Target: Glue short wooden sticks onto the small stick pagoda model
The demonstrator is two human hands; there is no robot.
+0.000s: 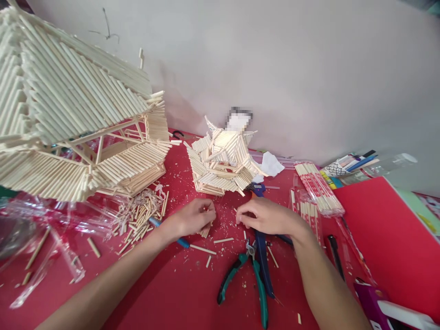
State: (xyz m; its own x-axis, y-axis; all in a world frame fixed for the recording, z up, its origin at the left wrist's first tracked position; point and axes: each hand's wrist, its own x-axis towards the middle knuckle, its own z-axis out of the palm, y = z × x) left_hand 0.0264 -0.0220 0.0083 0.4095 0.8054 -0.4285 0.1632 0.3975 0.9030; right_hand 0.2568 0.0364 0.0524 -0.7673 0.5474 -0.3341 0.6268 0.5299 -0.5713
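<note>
Left hand [196, 217] curled over small wooden piece [205, 231], grip unclear. Right hand [266, 215] curled near pliers [251, 250], can't tell if holding

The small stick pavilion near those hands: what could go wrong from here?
The smaller wooden-stick pavilion model stands just beyond both hands, so a forward bump might damage it.
The green-and-black-handled pliers lie loose near the right hand, which could catch them.
The pile of cut sticks sits beside the left forearm; a sideways sweep could scatter it.
</note>
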